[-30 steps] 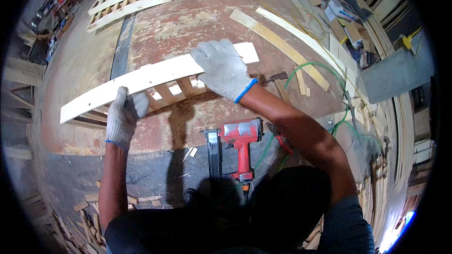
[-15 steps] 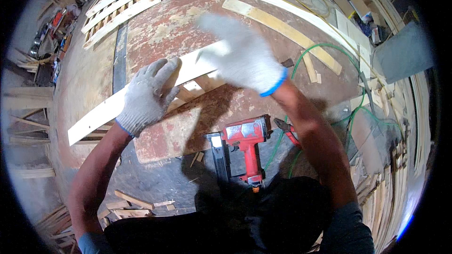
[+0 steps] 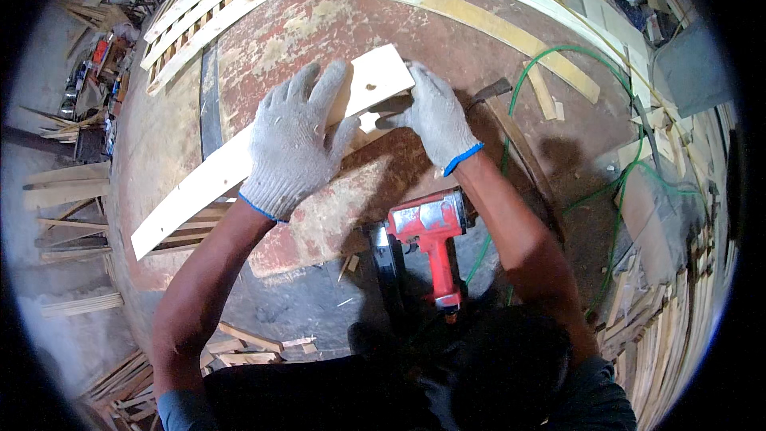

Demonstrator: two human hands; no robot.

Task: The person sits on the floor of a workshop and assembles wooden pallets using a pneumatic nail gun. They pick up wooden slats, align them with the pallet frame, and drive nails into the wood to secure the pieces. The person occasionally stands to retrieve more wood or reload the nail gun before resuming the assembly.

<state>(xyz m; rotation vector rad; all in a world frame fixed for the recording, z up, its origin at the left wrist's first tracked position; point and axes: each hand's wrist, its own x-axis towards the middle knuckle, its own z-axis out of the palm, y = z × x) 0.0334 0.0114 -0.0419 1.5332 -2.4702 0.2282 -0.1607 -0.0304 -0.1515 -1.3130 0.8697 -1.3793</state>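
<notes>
A long pale wooden plank (image 3: 199,190) runs slantwise from lower left to upper centre, over thinner wooden strips (image 3: 209,215). My left hand (image 3: 289,152), in a grey knit glove, lies across it with fingers spread past the far edge and thumb by the near edge. At the plank's right end, my gloved right hand (image 3: 440,120) closes around the corner, fingers against the end and thumb below the near edge. Part of that grip is hidden. A red nail gun (image 3: 431,227) with a black magazine rests nearer to me, between my forearms.
A slatted wooden pallet (image 3: 209,20) stands far left. Loose boards (image 3: 487,28) lie far right beside a looping green hose (image 3: 550,52). Stacked strips (image 3: 662,343) fill the near right, and wood offcuts (image 3: 243,345) lie near left. A dark-ended tool (image 3: 491,89) sits right of my right hand.
My right hand, blurred above the plank before, has come down to its right end. My left hand has shifted right along the plank. The whole view has moved slightly.
</notes>
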